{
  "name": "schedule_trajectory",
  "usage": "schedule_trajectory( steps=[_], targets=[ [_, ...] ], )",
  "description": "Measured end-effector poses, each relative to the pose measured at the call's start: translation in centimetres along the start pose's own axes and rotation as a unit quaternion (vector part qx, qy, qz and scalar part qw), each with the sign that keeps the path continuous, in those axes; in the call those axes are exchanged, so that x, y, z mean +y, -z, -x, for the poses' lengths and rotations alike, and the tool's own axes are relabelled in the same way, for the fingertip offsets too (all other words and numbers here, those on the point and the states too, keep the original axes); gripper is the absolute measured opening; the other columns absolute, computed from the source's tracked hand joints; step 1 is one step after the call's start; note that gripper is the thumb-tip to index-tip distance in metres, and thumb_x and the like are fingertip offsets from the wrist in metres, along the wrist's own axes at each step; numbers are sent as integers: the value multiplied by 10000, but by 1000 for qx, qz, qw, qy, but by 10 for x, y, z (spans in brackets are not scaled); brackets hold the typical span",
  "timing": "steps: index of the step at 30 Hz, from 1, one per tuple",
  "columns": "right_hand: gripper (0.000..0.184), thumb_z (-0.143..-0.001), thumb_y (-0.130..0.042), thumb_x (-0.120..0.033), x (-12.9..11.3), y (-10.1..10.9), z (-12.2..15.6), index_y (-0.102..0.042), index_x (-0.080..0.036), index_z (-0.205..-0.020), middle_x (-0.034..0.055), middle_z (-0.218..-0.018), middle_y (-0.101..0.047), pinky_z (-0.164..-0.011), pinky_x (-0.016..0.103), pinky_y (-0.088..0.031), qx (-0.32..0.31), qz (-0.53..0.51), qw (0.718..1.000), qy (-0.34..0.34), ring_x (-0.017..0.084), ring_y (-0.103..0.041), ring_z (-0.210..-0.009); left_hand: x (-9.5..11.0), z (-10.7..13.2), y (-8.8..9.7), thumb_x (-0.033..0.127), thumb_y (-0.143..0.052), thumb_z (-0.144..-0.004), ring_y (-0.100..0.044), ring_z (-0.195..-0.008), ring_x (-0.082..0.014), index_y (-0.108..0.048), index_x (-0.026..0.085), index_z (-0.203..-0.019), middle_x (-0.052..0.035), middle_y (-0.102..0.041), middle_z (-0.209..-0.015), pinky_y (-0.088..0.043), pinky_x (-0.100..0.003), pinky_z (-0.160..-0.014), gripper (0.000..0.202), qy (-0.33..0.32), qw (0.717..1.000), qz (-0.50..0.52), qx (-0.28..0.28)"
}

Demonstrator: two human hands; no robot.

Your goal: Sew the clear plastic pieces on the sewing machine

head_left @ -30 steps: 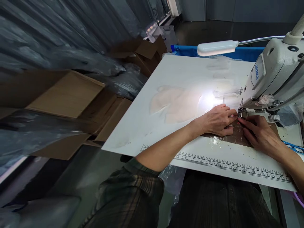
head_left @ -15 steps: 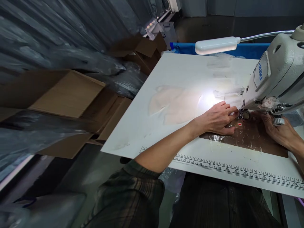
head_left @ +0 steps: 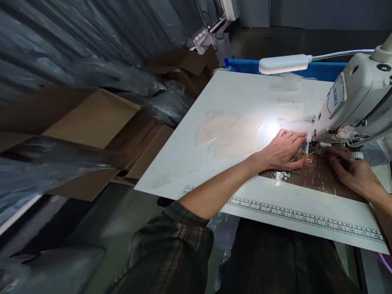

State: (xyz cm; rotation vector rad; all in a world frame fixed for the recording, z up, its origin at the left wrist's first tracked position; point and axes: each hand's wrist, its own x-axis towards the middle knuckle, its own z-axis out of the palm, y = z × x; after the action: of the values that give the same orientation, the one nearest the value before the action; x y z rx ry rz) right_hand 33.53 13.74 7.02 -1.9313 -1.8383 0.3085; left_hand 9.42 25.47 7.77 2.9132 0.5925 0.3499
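Observation:
My left hand (head_left: 284,150) lies with fingers stretched out on the brown, shiny, scuffed panel (head_left: 324,179) of the table. Its fingertips are just left of the sewing machine's presser foot (head_left: 312,148). Beside them, two small red marks (head_left: 309,161) show on the panel. On the other side of the foot, my right hand (head_left: 352,169) has its thumb and fingers pressed together under the machine's head; what they hold, if anything, is hidden. The white sewing machine (head_left: 349,98) stands over both hands.
A pale, thin cloth (head_left: 226,132) lies on the white tabletop (head_left: 171,163), left of my hand. A lamp (head_left: 284,64) on a bendable arm hangs above. Printed ruler marks (head_left: 294,216) follow the front edge. Open cardboard boxes (head_left: 92,118) and plastic sheeting stand at left.
My left fingers have lifted and spread slightly, and a second red mark now shows beside them. My right hand has shifted slightly left, its fingers more bent. The whole view has shifted a little.

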Motion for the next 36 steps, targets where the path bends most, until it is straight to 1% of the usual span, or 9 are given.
schedule_trajectory(
  steps=[3,7,10,13,18,23,29,33,36],
  targets=[
    [538,-941,-472,-595,-3,1,-1,-702,-157,-1152,126,-911,-715,-571,372,-527,-21,2,999,-29,251,-677,-675,0,0,1,409,-467,-969,-454,-1356,-309,-445,76,-1434,-191,-502,-1508,-344,-456,-1079,572,13,1000,10,-7],
    [509,-957,-445,-559,-7,-3,0,-736,-185,-1141,140,-970,-699,-636,411,-563,8,16,1000,18,274,-693,-735,3,1,1,441,-430,-989,-462,-1311,-324,-412,113,-1498,-167,-472,-1550,-359,-448,-1018,605,16,1000,-22,-10],
    [481,-971,-429,-513,-6,-6,2,-733,-208,-1185,142,-1047,-701,-690,432,-586,34,25,998,46,294,-708,-818,9,4,2,520,-415,-993,-514,-1165,-326,-454,120,-1486,-169,-495,-1527,-378,-435,-921,636,41,997,-62,-7],
    [431,-972,-449,-483,-5,-6,2,-741,-221,-1150,138,-1088,-703,-699,436,-598,34,41,997,60,300,-716,-838,13,6,3,576,-382,-997,-537,-1045,-311,-525,94,-1426,-193,-516,-1490,-379,-422,-845,661,60,993,-99,3],
    [363,-968,-471,-426,-3,-4,2,-752,-214,-1057,144,-1109,-704,-730,441,-613,30,55,995,82,317,-723,-920,12,7,0,588,-362,-1000,-555,-1043,-300,-567,89,-1358,-201,-524,-1481,-393,-414,-861,646,57,993,-105,15],
    [423,-984,-438,-412,-2,-11,4,-717,-151,-1167,179,-1112,-689,-763,451,-617,53,58,990,116,331,-710,-981,7,7,-5,529,-373,-1017,-556,-1180,-324,-521,82,-1376,-230,-523,-1470,-407,-468,-953,593,78,992,-89,52],
    [396,-987,-426,-394,1,-19,5,-721,-189,-1154,143,-1020,-684,-747,437,-613,75,56,988,124,310,-706,-924,7,8,-3,293,-338,-1020,-574,-1208,-305,-522,58,-1368,-238,-542,-1458,-404,-458,-975,459,71,984,-134,88],
    [371,-987,-424,-382,-2,-21,5,-726,-196,-1096,135,-1002,-684,-741,419,-618,92,49,986,133,287,-713,-882,-11,-8,14,206,-342,-994,-589,-1181,-301,-554,50,-1324,-235,-544,-1450,-425,-433,-946,423,78,982,-159,66],
    [378,-995,-405,-385,-3,-22,4,-722,-192,-1067,143,-1031,-693,-747,417,-624,105,48,983,144,292,-719,-923,-43,-32,28,273,-368,-1014,-630,-1049,-281,-647,96,-1156,-202,-651,-1255,-457,-419,-903,360,112,988,-107,23]
  ],
)
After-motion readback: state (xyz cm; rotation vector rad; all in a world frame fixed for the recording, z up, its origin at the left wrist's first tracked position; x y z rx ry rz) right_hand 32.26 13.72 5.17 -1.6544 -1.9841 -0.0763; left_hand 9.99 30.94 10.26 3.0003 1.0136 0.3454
